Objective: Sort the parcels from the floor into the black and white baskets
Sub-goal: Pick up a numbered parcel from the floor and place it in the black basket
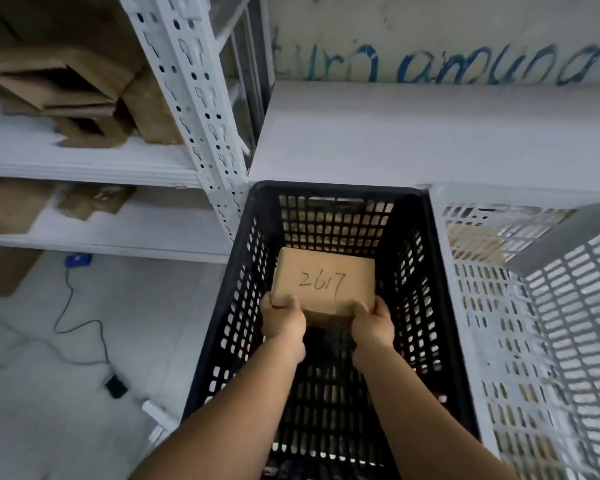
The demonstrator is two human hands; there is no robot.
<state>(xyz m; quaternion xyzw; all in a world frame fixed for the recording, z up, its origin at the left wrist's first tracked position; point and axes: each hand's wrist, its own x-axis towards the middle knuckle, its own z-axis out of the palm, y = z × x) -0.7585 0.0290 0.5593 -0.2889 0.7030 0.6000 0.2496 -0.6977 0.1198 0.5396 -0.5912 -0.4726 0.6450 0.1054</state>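
I have both hands, left hand and right hand, gripping the parcel low inside the black basket, not yet released, while the white basket seems partly filled.

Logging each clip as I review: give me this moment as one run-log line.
stage: placing | left hand: grips parcel | right hand: grips parcel | parcel: marked 2617, inside black basket | white basket: beside it

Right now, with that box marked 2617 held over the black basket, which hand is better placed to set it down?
Neither clearly: the left hand and right hand grip the near corners of the cardboard box evenly, inside the black basket. Lowering it with both looks steadiest.
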